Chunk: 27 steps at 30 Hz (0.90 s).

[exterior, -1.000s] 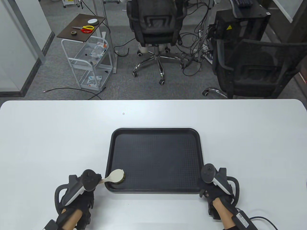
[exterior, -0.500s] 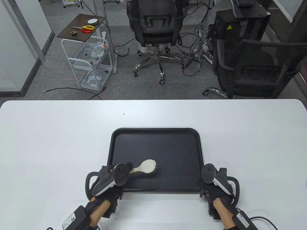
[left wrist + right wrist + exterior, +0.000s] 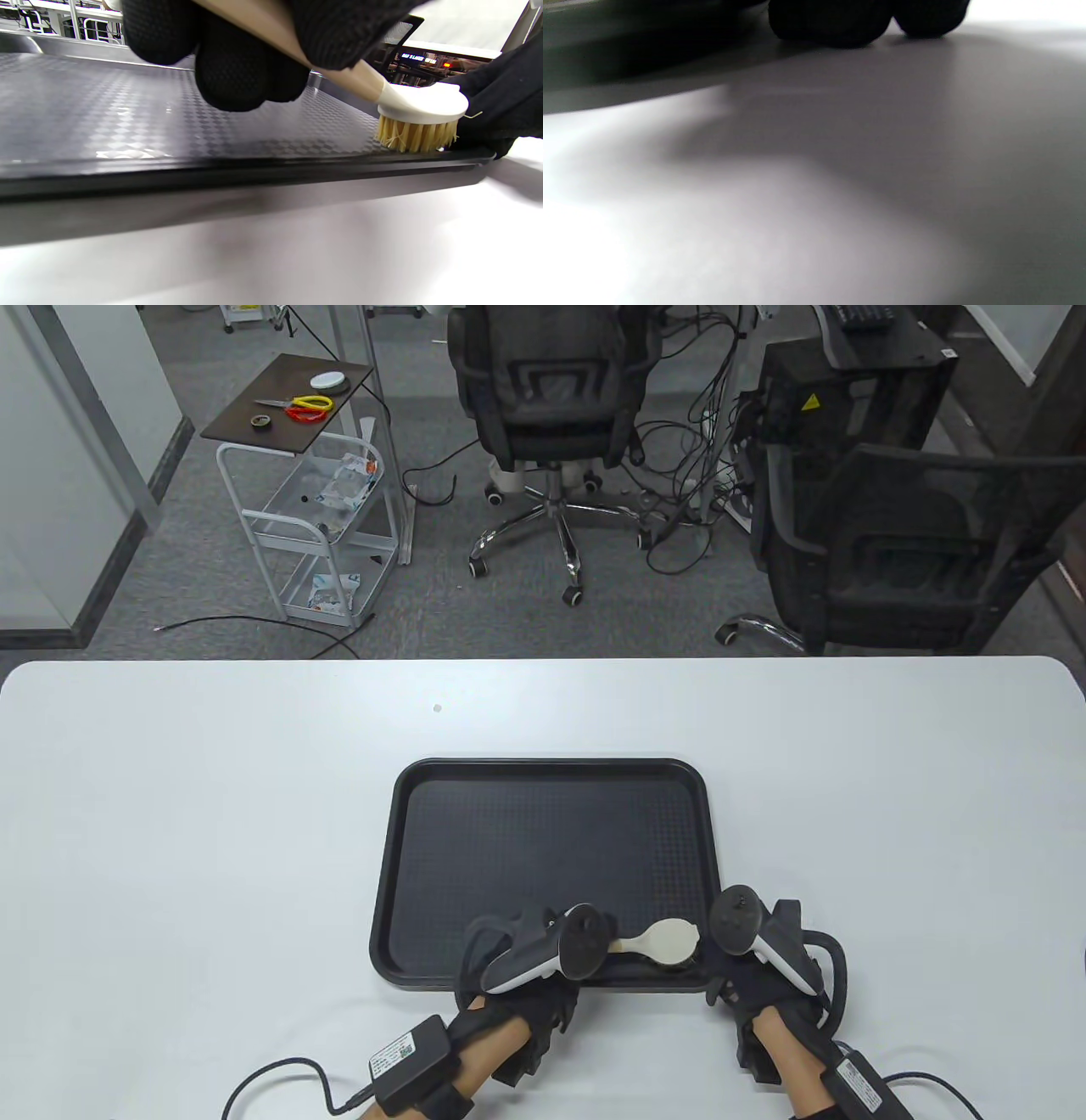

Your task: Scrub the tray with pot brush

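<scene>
A black textured tray (image 3: 551,780) lies on the white table near its front edge. My left hand (image 3: 543,976) grips the wooden handle of a pot brush (image 3: 666,942) with a white round head. The bristles press on the tray floor at its near right corner, as the left wrist view shows for the brush (image 3: 418,123) and the tray (image 3: 127,118). My right hand (image 3: 755,976) rests at the tray's near right corner, its fingers on the rim next to the brush head. In the right wrist view the fingertips (image 3: 835,25) lie on the table.
The white table (image 3: 170,814) spreads wide to the left, right and behind the tray. Cables trail from both wrists over the front edge. Office chairs (image 3: 543,398) and a wire cart (image 3: 322,517) stand on the floor beyond the table.
My left hand has swept the brush along the tray's near side from the near left corner to the near right corner. My right hand has stayed at the tray's corner.
</scene>
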{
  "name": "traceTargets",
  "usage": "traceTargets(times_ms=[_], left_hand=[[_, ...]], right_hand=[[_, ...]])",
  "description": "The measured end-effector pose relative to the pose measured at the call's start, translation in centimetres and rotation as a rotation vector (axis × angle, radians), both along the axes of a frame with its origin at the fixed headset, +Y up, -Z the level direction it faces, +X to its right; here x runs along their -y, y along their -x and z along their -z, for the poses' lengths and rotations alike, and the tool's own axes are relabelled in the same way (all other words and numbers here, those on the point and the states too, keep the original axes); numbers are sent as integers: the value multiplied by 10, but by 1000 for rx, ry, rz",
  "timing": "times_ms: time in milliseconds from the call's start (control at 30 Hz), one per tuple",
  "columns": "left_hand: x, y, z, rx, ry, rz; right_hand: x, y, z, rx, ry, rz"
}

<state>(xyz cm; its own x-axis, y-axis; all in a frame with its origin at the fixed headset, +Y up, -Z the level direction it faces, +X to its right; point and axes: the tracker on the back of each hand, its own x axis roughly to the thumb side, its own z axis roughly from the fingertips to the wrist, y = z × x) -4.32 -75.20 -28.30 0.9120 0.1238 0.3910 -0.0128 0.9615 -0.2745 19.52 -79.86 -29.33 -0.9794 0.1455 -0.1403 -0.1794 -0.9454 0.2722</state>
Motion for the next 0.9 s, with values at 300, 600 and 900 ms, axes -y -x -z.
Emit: traceTargets(times_ms=[300, 600, 900], left_hand=[[3, 32, -3, -46, 21, 8], [-8, 141, -15, -228, 35, 36], [-18, 235, -27, -407, 40, 80]], right_hand=[[0, 0, 0, 0, 2, -5], [0, 1, 0, 4, -1, -7], [1, 2, -1, 11, -14, -18]])
